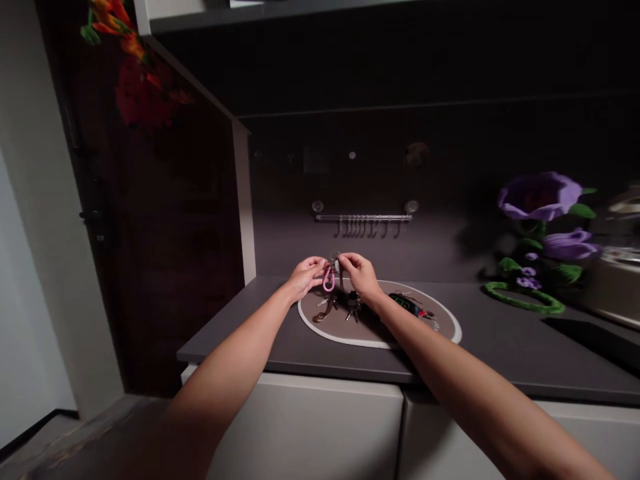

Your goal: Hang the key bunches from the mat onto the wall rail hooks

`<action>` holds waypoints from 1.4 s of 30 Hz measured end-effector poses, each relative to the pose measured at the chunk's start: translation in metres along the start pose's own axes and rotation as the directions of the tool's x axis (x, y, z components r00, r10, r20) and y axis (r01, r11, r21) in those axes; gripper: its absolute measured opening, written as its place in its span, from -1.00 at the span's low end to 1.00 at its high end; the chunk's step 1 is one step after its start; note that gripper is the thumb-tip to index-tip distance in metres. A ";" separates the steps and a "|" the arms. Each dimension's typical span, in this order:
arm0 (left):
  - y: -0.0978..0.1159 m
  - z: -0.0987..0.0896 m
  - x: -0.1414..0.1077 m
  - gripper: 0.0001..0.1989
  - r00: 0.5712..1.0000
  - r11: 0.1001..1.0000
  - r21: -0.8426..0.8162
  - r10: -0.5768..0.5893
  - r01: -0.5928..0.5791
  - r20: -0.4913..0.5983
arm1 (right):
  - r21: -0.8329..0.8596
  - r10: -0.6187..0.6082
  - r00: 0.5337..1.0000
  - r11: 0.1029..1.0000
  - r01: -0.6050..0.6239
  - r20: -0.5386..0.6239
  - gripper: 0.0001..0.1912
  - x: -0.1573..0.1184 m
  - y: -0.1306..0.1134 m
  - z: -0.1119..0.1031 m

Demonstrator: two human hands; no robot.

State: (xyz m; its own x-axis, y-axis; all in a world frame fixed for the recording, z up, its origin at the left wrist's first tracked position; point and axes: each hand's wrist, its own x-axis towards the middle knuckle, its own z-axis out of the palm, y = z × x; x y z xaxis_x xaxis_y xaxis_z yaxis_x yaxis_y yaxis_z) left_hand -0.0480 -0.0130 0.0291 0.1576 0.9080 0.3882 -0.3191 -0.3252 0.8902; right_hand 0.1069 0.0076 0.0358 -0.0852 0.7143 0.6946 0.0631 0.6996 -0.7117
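Observation:
Both hands are raised over an oval mat [370, 343] with a white rim. My left hand [306, 276] is closed, pinching a keychain with a pink loop [329, 280] that hangs by its fingertips. Close beside it, my right hand [362, 273] pinches the same bunch near its metal ring and a key [337, 266]. On the mat beneath lie a bunch of keys [353, 313], a round brownish tag [319, 317] and a dark item with green markings [406, 305]. My right forearm covers part of the mat.
A clear rail [364, 218] with several hooks is fixed to the back wall. Purple artificial flowers [540, 199] with a green ring base stand at the right. An overhead cabinet [375, 60] hangs above the dark counter [225, 333]. A dark door [165, 253] is at the left.

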 end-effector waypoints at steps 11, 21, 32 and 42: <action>-0.016 -0.007 0.006 -0.78 0.935 0.497 0.841 0.353 -0.215 0.031 | 0.309 0.253 0.955 0.931 -0.197 -0.153 -0.89 0.042 -0.017 0.007; -0.015 -0.011 0.006 -0.75 0.913 0.213 0.954 0.392 -0.212 0.115 | 0.372 0.418 0.843 0.882 -0.288 -0.339 -0.89 0.092 -0.010 0.029; -0.012 -0.011 0.006 -0.75 0.910 0.196 0.956 0.394 -0.219 0.128 | 0.388 0.517 0.772 0.841 -0.377 -0.371 -0.89 0.099 0.004 0.035; -0.012 -0.014 0.008 -0.74 0.912 0.210 0.952 0.388 -0.225 0.130 | 0.381 0.505 0.794 0.845 -0.375 -0.339 -0.91 0.095 0.019 0.034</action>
State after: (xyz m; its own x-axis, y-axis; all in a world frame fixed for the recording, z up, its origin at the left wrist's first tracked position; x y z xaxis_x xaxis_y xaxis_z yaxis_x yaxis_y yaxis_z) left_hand -0.0558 0.0017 0.0178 0.1417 0.6680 0.7305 0.7869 -0.5237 0.3263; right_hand 0.0665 0.0877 0.0847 0.3010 0.9260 0.2277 -0.2940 0.3173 -0.9016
